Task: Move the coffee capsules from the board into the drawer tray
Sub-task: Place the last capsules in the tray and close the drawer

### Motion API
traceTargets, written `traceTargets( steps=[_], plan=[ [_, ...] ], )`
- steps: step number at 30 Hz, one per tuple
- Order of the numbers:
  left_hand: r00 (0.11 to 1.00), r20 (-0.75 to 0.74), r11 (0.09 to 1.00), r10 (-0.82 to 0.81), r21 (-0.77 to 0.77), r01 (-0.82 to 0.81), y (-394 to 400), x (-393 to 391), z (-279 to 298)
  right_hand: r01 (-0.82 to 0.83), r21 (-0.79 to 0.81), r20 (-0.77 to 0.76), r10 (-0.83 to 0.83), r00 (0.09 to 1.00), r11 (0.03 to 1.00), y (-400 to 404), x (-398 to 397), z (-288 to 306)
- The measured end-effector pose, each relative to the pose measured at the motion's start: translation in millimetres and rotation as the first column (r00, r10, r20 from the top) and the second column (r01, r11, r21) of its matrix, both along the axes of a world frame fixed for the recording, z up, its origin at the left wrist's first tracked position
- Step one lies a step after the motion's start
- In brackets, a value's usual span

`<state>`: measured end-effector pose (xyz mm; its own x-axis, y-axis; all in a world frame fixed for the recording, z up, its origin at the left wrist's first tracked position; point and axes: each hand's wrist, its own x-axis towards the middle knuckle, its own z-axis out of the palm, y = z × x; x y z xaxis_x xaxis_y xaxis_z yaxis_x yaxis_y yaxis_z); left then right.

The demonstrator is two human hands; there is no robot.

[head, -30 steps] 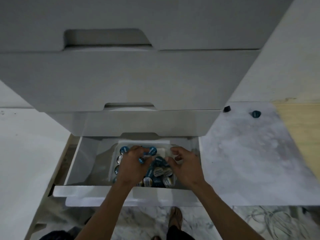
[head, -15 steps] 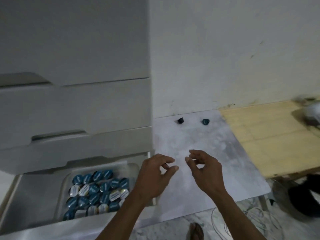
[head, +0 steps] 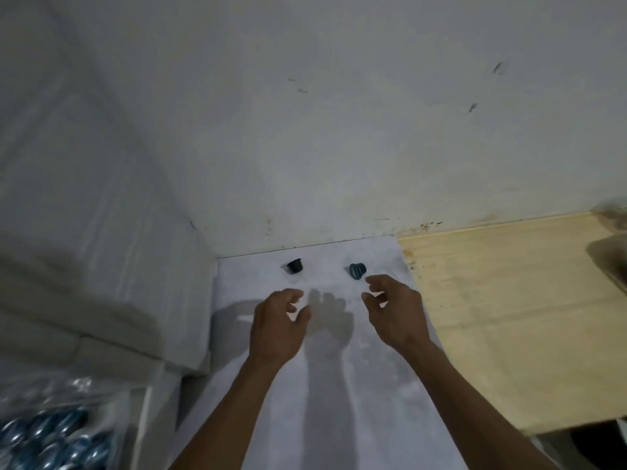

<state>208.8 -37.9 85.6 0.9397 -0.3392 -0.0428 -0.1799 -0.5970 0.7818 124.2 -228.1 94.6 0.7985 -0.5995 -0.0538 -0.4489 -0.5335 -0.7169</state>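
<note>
Two coffee capsules lie near the far edge of the white board (head: 339, 385): a black capsule (head: 294, 265) on the left and a blue capsule (head: 357, 270) on the right. My left hand (head: 278, 325) hovers just short of the black capsule, fingers loosely curled and holding nothing. My right hand (head: 395, 308) reaches close to the blue capsule, thumb and fingers apart, nothing in it. At the bottom left, the drawer tray (head: 101, 401) shows several blue and silver capsules (head: 51, 435), blurred.
The white drawer cabinet (head: 95, 249) rises at the left, beside the board. A wall (head: 339, 130) stands right behind the capsules. A pale wooden surface (head: 509, 317) adjoins the board on the right, with a blurred object (head: 610, 262) at its far right edge.
Both hands left the drawer tray and moved right and forward over the board, now close to the two capsules. The view swung right, so the drawer sits at the bottom left corner.
</note>
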Motion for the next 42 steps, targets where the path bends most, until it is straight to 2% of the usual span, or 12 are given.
traceTargets(
  steps=[2,5,10,13,16,19,21,25,28,39,42],
  plan=[
    [0.997,-0.009,0.996,0.08,0.036,-0.08,-19.2,23.0,-12.8,-0.076,-0.074,-0.068,0.071,0.995,0.994,-19.7,22.1,-16.2],
    [0.985,-0.005,0.984,0.17,0.043,-0.17,-42.3,58.7,-38.5,-0.287,-0.212,-0.154,0.258,0.954,0.934,-42.9,51.8,-42.9],
    [0.964,0.001,0.953,0.267,0.15,-0.264,-69.6,98.5,-79.5,-0.501,-0.282,-0.207,0.458,0.864,0.818,-67.1,82.8,-92.5],
    [0.966,0.054,0.954,0.255,0.15,-0.26,-72.6,108.3,-99.0,-0.464,-0.338,-0.107,0.456,0.883,0.819,-69.1,91.2,-113.9],
    [0.966,0.105,0.968,0.238,0.055,-0.245,-68.6,111.6,-109.3,-0.365,-0.333,0.017,0.393,0.919,0.869,-65.3,95.7,-121.6],
    [0.966,0.138,0.973,0.218,-0.106,-0.204,-65.1,99.4,-113.2,-0.181,-0.202,0.195,0.22,0.956,0.963,-53.6,93.0,-120.4],
    [0.955,0.209,0.972,0.209,-0.152,-0.179,-61.0,90.4,-120.0,-0.106,-0.111,0.245,0.131,0.961,0.988,-45.4,90.0,-124.5],
    [0.937,0.274,0.965,0.219,-0.206,-0.165,-57.0,84.9,-129.1,-0.032,-0.056,0.429,0.053,0.902,0.998,-31.4,83.6,-146.8],
    [0.937,0.256,0.955,0.238,-0.239,-0.178,-56.7,82.5,-128.1,0.042,-0.001,0.521,-0.035,0.853,0.999,-23.5,80.1,-154.3],
    [0.912,0.337,0.966,0.233,-0.19,-0.176,-53.9,84.8,-139.8,-0.013,-0.131,0.511,0.079,0.856,0.991,-29.8,79.3,-160.4],
    [0.912,0.335,0.966,0.237,-0.183,-0.183,-56.9,85.9,-140.5,-0.025,-0.151,0.439,0.09,0.894,0.988,-30.9,78.4,-157.8]
  ],
)
